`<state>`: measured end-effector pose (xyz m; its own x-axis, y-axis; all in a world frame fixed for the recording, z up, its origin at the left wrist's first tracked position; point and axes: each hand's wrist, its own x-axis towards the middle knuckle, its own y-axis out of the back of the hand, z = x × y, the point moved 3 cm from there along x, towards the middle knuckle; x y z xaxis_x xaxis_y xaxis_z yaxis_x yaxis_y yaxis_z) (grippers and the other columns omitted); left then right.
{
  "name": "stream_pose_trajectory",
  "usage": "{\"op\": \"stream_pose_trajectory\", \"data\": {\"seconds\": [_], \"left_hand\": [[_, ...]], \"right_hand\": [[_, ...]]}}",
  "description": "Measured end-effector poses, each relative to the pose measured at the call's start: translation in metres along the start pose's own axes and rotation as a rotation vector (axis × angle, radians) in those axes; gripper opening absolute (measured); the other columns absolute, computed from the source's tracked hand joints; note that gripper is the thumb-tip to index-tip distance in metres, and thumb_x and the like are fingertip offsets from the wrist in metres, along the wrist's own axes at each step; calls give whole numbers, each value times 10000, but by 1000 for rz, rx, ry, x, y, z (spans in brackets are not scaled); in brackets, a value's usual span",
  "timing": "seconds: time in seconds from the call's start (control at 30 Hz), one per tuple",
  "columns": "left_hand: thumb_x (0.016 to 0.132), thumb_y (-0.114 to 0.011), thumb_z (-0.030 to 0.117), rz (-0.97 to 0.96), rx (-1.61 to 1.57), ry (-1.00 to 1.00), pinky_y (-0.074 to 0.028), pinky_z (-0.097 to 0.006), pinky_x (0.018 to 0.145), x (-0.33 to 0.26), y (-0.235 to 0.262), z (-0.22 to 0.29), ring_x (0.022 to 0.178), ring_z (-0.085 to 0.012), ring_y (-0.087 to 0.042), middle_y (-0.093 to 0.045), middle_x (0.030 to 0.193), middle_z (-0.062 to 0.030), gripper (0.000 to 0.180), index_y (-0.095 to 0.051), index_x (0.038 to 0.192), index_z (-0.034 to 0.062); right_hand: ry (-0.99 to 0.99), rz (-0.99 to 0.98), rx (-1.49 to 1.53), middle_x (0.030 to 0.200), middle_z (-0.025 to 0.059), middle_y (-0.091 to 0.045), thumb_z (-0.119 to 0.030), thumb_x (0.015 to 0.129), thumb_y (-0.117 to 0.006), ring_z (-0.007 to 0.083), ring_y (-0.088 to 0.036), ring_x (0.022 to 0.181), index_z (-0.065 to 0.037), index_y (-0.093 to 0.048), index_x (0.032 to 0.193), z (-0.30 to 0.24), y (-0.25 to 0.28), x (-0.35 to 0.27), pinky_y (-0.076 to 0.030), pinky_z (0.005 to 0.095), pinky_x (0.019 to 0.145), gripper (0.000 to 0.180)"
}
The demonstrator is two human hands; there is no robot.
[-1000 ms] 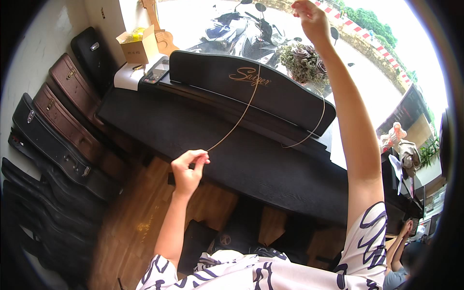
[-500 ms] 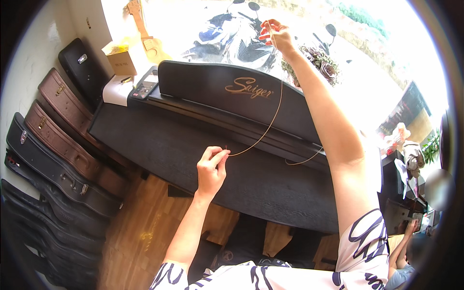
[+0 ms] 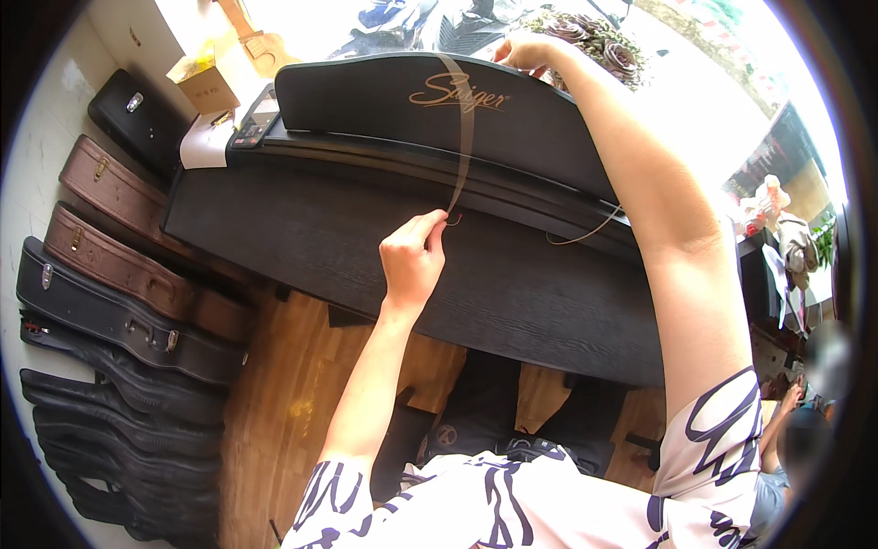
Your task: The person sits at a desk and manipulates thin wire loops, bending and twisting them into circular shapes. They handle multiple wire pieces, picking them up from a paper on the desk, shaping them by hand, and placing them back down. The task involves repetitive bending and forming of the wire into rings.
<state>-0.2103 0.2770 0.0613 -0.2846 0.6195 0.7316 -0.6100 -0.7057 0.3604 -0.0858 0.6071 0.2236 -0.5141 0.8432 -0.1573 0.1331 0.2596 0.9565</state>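
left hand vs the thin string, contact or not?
Touching. The head view shows the left hand with thumb and forefinger pinched on the lower end of the thin string, which runs up from those fingers toward the right hand.

Looking like a music shop or instrument repair place: a closed black upright piano (image 3: 430, 247) is standing on a wood plank floor (image 3: 283, 403), w/ brown and black hard instrument cases (image 3: 119, 274) lining the white wall, and bright daylight is coming in thru a street-side window behind.
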Motion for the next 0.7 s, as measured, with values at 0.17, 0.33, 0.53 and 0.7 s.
{"op": "stream_pose_trajectory", "data": {"seconds": [0.17,0.33,0.53,0.7], "left_hand": [[838,-712,7,-55,133,-25,-567,-358,669,11,-11,11,765,-309,-716,-737,861,-115,127,-738,955,49],[861,-710,85,-94,221,1,-571,-388,715,16,-27,18,816,-333,-716,-742,901,-127,107,-748,961,90],[846,-730,142,-18,299,12,-554,-405,684,7,-30,18,780,-324,-708,-738,846,-102,59,-761,891,118],[828,-754,101,-58,179,82,-549,-380,715,-5,-38,22,769,-287,-718,-742,839,-114,154,-751,973,51]], "right_hand": [[92,99,127,841,26,-689,-268,956,-641,145,-668,784,-139,-687,1190,7,18,-42,-565,316,684,271],[237,614,274,797,57,-691,-157,926,-639,138,-641,709,-107,-709,1122,23,21,-148,-528,310,669,214],[448,928,500,823,114,-693,57,815,-603,229,-665,670,-4,-667,825,-13,-75,-346,-528,328,633,89],[299,744,542,809,91,-692,32,820,-656,236,-670,685,-27,-688,901,52,-163,-405,-538,314,635,104]]}}
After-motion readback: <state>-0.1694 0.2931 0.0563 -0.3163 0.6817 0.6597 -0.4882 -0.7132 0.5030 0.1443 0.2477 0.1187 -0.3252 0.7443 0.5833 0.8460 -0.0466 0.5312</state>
